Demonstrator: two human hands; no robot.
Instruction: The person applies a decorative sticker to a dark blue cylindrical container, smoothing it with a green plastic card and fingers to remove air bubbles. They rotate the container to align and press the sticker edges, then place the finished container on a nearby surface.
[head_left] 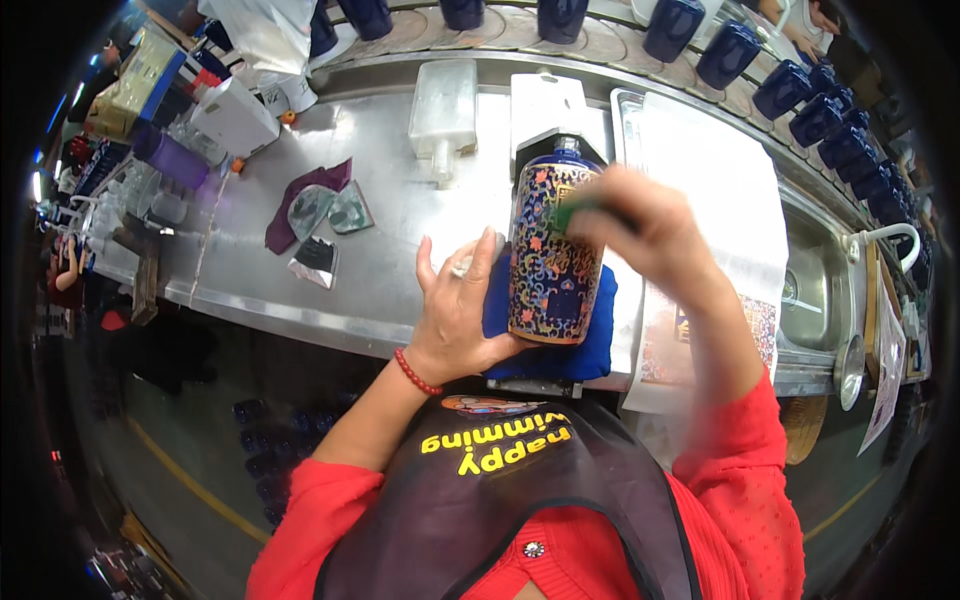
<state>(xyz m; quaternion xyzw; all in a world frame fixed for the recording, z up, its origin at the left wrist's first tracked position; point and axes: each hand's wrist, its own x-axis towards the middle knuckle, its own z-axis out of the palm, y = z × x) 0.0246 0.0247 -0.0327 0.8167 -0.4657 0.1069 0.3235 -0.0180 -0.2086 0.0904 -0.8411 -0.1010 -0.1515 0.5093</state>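
A long steel workbench [400, 220] runs across the view, with rows of dark blue bottles [800, 90] lined along its far edge and a sink [815, 290] at the right. Near the middle, a blue bottle with a coloured flower pattern [548, 250] lies on its side on a blue cloth pad [590, 345], neck pointing away. The left hand [460, 310] rests open against the bottle's left flank, fingers spread, steadying it. The right hand [640, 225] is closed around a small green pad [572, 213] and presses it onto the upper right of the bottle; it is blurred. To rub well, I would keep the left palm firm so the bottle cannot roll off the pad, use short even strokes, and turn the bottle a little at a time. A printed sheet [720, 200] lies just right of it.
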